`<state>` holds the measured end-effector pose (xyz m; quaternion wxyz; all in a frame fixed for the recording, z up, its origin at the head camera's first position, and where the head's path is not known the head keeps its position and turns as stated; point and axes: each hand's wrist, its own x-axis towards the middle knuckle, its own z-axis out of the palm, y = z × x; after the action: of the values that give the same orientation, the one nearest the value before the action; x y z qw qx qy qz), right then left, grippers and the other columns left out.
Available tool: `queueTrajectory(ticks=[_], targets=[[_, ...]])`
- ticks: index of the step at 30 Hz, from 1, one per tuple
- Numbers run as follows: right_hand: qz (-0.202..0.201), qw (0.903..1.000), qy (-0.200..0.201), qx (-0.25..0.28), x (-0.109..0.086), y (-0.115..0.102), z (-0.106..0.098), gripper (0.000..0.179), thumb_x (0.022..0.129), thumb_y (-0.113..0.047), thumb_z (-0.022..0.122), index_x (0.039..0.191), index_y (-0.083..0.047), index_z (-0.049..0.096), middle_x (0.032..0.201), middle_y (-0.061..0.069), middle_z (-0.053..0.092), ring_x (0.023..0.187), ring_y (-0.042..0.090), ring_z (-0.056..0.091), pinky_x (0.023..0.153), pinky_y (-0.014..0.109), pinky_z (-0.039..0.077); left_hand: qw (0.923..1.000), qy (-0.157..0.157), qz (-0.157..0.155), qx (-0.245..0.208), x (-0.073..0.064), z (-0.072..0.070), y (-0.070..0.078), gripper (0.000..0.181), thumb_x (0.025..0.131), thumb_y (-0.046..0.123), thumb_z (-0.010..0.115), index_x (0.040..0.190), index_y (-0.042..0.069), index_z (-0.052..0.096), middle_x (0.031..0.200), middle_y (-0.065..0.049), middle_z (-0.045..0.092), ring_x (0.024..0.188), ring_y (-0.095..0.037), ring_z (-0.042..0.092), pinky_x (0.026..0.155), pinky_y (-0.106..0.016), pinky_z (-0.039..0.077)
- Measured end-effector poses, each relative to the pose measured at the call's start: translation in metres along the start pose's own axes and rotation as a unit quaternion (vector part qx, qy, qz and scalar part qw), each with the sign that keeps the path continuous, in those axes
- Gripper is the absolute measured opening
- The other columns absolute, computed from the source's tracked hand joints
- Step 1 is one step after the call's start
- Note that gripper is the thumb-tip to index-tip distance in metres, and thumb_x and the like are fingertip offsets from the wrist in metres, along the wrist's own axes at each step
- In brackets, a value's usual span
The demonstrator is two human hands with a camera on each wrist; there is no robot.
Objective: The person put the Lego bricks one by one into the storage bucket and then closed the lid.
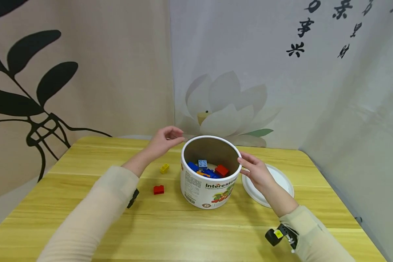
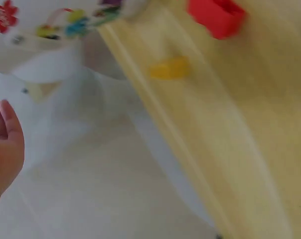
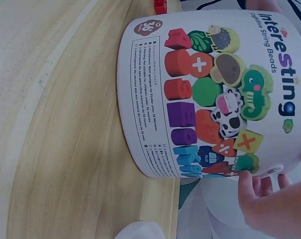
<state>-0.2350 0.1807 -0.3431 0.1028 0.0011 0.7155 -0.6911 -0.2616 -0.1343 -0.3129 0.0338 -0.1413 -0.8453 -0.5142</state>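
Note:
A white bucket [image 1: 196, 191] with printed labels stands upright on the table, several toy bricks inside it. Among them are a red brick [image 1: 221, 170] and a light blue brick [image 1: 202, 164]. My right hand [image 1: 257, 171] grips the bucket's right side at the rim; in the right wrist view its fingers [image 3: 246, 191] touch the printed wall. Beside the far left rim, my left hand [image 1: 165, 140] hovers with loosely bent fingers and holds nothing. Left of the bucket lie a yellow brick [image 1: 164, 168] and a red block [image 1: 158, 189].
A white round lid [image 1: 283, 182] lies on the wooden table [image 1: 190, 236] to the right, partly behind my right hand. Beyond the table's far edge hangs a printed curtain [image 1: 134, 72].

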Motion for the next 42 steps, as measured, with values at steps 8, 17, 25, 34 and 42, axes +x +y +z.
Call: queueTrajectory(ticks=[8, 17, 25, 34, 42], targets=[[-0.003, 0.9999, 0.001, 0.01, 0.0, 0.001, -0.002, 0.053, 0.095, -0.017, 0.054, 0.141, 0.003, 0.035, 0.139, 0.016, 0.041, 0.101, 0.006, 0.055, 0.082, 0.019, 0.049, 0.9956, 0.012, -0.091, 0.02, -0.011, -0.012, -0.053, 0.037, 0.091, 0.025, 0.06, 0.119, 0.002, 0.056, 0.118, -0.017, 0.058, 0.101, -0.026, 0.055, 0.087, -0.032, 0.047], [-0.003, 1.0, 0.0, 0.004, 0.001, 0.003, -0.001, 0.053, 0.094, -0.017, 0.055, 0.14, 0.002, 0.037, 0.138, 0.014, 0.043, 0.105, 0.01, 0.054, 0.082, 0.02, 0.05, 0.9903, -0.045, -0.125, 0.038, -0.032, -0.011, -0.101, 0.047, 0.092, 0.021, 0.059, 0.129, -0.006, 0.048, 0.127, -0.025, 0.052, 0.11, -0.034, 0.054, 0.089, -0.04, 0.049], [-0.002, 1.0, 0.006, -0.002, 0.002, 0.005, -0.002, 0.053, 0.094, -0.018, 0.056, 0.14, 0.001, 0.038, 0.141, 0.016, 0.041, 0.107, 0.012, 0.054, 0.082, 0.02, 0.05, 0.9881, -0.088, -0.107, 0.067, -0.036, -0.001, -0.11, 0.049, 0.088, 0.015, 0.062, 0.127, -0.01, 0.048, 0.123, -0.028, 0.054, 0.11, -0.039, 0.054, 0.093, -0.044, 0.047], [0.001, 1.0, 0.005, -0.007, 0.004, 0.004, -0.003, 0.05, 0.095, -0.015, 0.052, 0.141, -0.001, 0.038, 0.142, 0.015, 0.041, 0.107, 0.012, 0.053, 0.083, 0.02, 0.05, 0.9879, -0.093, -0.08, 0.094, -0.032, 0.005, -0.113, 0.037, 0.084, 0.008, 0.066, 0.115, -0.01, 0.056, 0.11, -0.024, 0.06, 0.102, -0.033, 0.056, 0.092, -0.045, 0.046], [0.002, 1.0, 0.004, -0.008, 0.002, 0.003, -0.003, 0.05, 0.095, -0.015, 0.052, 0.141, 0.0, 0.038, 0.143, 0.016, 0.039, 0.11, 0.014, 0.052, 0.083, 0.02, 0.049, 0.9868, -0.099, -0.069, 0.108, -0.033, 0.004, -0.112, 0.026, 0.085, 0.002, 0.061, 0.108, -0.008, 0.06, 0.103, -0.021, 0.063, 0.094, -0.027, 0.058, 0.085, -0.039, 0.049]])
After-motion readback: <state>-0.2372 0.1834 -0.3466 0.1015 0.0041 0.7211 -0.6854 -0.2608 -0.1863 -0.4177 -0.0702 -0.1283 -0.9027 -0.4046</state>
